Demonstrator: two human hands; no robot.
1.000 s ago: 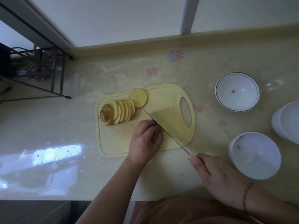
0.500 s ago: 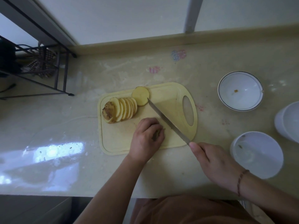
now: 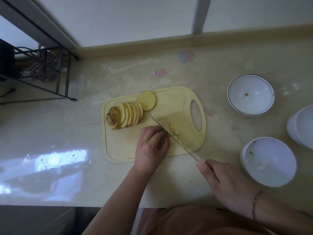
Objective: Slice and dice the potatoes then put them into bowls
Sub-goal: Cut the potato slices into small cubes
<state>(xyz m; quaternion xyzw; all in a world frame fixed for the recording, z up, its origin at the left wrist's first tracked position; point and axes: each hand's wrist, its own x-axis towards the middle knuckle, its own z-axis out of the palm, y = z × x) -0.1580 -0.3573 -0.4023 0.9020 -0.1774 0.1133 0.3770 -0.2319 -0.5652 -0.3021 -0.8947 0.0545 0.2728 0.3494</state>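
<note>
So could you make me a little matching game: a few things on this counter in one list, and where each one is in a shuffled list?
Things:
1. knife
2. row of potato slices
3. rimmed bowl
4. cut strips

Places:
A. far left of the cutting board
B. on the counter, right of the board
C. held in the right hand
D. just right of the blade

Pairs: 1-C, 2-A, 3-B, 4-D

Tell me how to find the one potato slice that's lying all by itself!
Look at the yellow cutting board in the middle of the counter. Along its far edge, just right of the leaning row of slices, one round slice lies flat. The others stand on edge, overlapping; this one shows its whole pale face.
</note>
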